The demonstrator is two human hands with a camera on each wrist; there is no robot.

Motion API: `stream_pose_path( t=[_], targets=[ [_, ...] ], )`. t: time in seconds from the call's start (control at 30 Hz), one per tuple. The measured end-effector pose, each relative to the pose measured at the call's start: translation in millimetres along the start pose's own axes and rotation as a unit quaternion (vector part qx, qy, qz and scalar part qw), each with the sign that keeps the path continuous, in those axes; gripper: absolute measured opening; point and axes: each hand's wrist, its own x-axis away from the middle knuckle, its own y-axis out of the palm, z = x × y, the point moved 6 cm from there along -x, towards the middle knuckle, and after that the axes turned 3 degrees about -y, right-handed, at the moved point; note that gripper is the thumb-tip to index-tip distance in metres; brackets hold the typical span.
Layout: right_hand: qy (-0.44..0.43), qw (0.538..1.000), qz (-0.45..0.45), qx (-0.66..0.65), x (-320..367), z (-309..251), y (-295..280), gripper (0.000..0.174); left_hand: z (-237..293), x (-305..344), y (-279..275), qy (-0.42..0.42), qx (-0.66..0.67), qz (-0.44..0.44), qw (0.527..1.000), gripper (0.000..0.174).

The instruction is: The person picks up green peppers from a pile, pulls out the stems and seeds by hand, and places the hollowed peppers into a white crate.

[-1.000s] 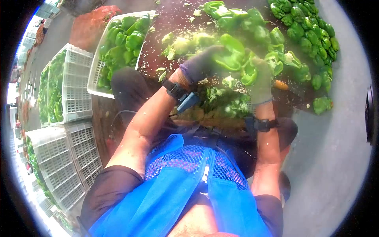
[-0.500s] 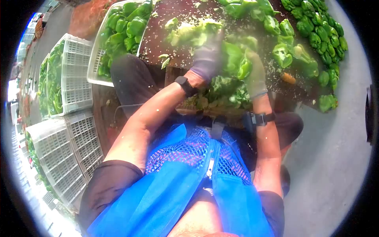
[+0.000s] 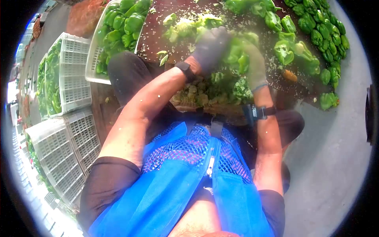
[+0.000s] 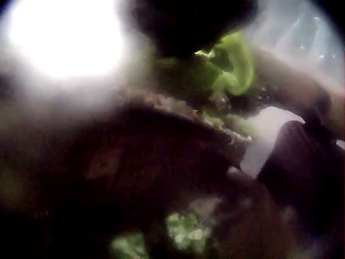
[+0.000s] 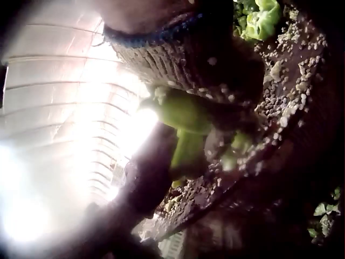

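One green bell pepper [image 3: 236, 55], blurred, at the near side of the table [image 3: 152, 43], between two gloved hands. Right hand [image 3: 256, 65], pale knit glove with blue cuff edge: appears clamped on the pepper, fingertips indistinct. Left hand [image 3: 211, 50], dark glove: close beside the pepper on its other side; whether the fingers are apart or together cannot be told.

Around these, on the table: pale pepper cores [image 3: 187, 29], heaped beyond the left hand; many loose seeds; several cut peppers [image 3: 284, 53], right of the right hand; one small orange-brown object [image 3: 290, 76], below the cut peppers; numerous whole peppers [image 3: 320, 33], heaped along the right side.

Below the near edge: green trimmings [image 3: 241, 90], before the person's lap. To the left: one white crate [image 3: 90, 65] filled with green peppers, beside the table; further white slatted crates [image 3: 75, 79], also with green contents. Worn: one blue vest [image 3: 162, 189], mesh-panelled; one dark band on each wrist.
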Motion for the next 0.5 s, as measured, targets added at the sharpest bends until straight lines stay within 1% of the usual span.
stream_pose_path(
  t=[0.07, 0.1, 0.2, 0.27, 0.33, 0.4, 0.43, 0.47, 0.5],
  targets=[
    [-0.095, 0.991, -0.008, 0.099, -14, 6, -11, 0.036, -5, -2, 17, -0.005, -0.02, -0.05, 0.999, 0.035],
    [-0.143, 0.979, -0.014, 0.148, -15, 1, -9, 0.037, -5, -4, 16, -0.002, -0.036, -0.053, 0.998, 0.038],
    [-0.084, 0.996, 0.015, 0.041, -14, 7, -9, 0.038, -13, -6, 25, -0.077, 0.064, -0.167, 0.981, 0.043],
    [-0.054, 0.996, 0.034, 0.06, -18, 10, -12, 0.039, -22, 1, 26, -0.099, 0.151, -0.052, 0.982, 0.044],
    [-0.039, 0.997, 0.04, 0.061, -19, 12, -12, 0.039, -25, 1, 7, -0.116, 0.166, 0.005, 0.979, 0.045],
    [-0.039, 0.998, 0.036, 0.046, -14, 10, -10, 0.039, -16, -3, -24, -0.13, 0.115, 0.003, 0.985, 0.046],
    [-0.053, 0.997, 0.03, 0.043, -18, 12, -12, 0.039, -3, -7, -38, -0.096, 0.08, -0.018, 0.992, 0.036],
    [-0.066, 0.997, 0.023, 0.042, -25, 18, -17, 0.039, 3, -5, -29, -0.06, 0.052, -0.052, 0.995, 0.032],
    [-0.079, 0.996, 0.013, 0.041, -23, 12, -10, 0.038, 8, -5, -20, -0.026, 0.023, -0.085, 0.996, 0.029]
  ],
)
